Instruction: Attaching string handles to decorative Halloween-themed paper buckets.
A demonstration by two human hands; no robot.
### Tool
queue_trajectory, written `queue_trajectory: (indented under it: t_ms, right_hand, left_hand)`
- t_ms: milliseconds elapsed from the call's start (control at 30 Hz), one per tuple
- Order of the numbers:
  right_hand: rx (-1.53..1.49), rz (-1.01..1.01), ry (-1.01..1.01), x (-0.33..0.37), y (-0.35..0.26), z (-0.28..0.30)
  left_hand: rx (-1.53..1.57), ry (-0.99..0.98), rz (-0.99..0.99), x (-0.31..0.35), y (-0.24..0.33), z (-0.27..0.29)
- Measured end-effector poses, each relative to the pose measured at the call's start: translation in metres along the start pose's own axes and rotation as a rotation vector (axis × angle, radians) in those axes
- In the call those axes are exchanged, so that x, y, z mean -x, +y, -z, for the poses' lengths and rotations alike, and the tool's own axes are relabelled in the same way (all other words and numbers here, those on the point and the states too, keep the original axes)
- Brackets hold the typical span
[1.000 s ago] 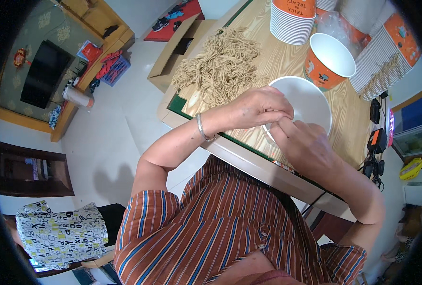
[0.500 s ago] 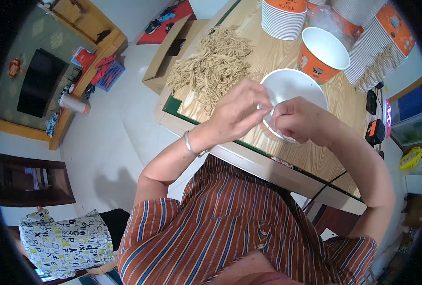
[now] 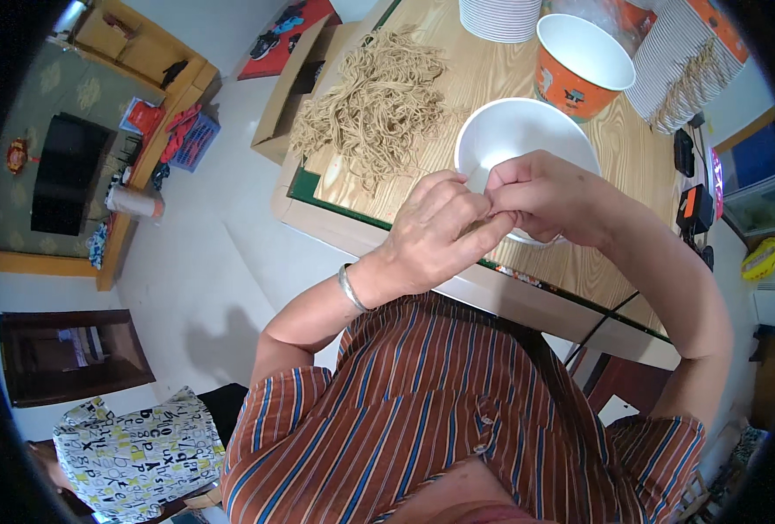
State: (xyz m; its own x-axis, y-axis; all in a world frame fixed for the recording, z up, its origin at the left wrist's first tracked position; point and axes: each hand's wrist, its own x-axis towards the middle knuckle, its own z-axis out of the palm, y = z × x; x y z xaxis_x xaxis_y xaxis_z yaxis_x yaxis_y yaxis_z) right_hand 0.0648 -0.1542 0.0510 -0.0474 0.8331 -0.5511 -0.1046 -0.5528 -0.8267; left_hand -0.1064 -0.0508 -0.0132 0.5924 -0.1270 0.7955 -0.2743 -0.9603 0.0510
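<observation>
My left hand (image 3: 437,229), with a silver bangle at its wrist, meets my right hand (image 3: 551,197) at the near left rim of a white paper bucket (image 3: 572,131). Both hands are closed, fingertips pinched together; whatever sits between them is too small and covered to make out. The bucket's near side is partly hidden by the right hand. Just beyond it stands an orange printed paper bucket (image 3: 569,87), white inside. A loose heap of tan string pieces (image 3: 372,109) lies on the table to the left of the buckets.
Stacked paper buckets rise at the far edge (image 3: 499,19) and far right (image 3: 677,74), the latter with tan strings hanging on it. Black devices (image 3: 693,214) line the table's right edge. A cardboard box (image 3: 275,122) adjoins the table's left side. Another person (image 3: 143,454) is at lower left.
My hands have come together, the left fingers closing in against the right. The view has shifted, so the table items appear higher up.
</observation>
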Motion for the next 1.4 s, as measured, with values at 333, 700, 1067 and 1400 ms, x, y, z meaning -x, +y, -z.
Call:
queue_trajectory:
  t_ms: [333,700,1067,1400]
  right_hand:
    - [-0.027,0.034,0.043,-0.002,0.011,0.004]
    - [-0.073,0.043,0.003,-0.001,0.013,0.007]
    - [-0.158,0.090,-0.126,-0.005,0.018,0.012]
    - [-0.140,0.048,-0.129,-0.005,0.019,0.013]
  left_hand:
    - [0.211,0.102,0.155,0.008,0.009,-0.010]
    - [0.194,0.111,0.278,0.011,0.017,-0.010]
    - [0.022,0.021,0.035,0.000,0.012,-0.004]
    - [0.258,0.115,0.138,0.001,0.012,-0.011]
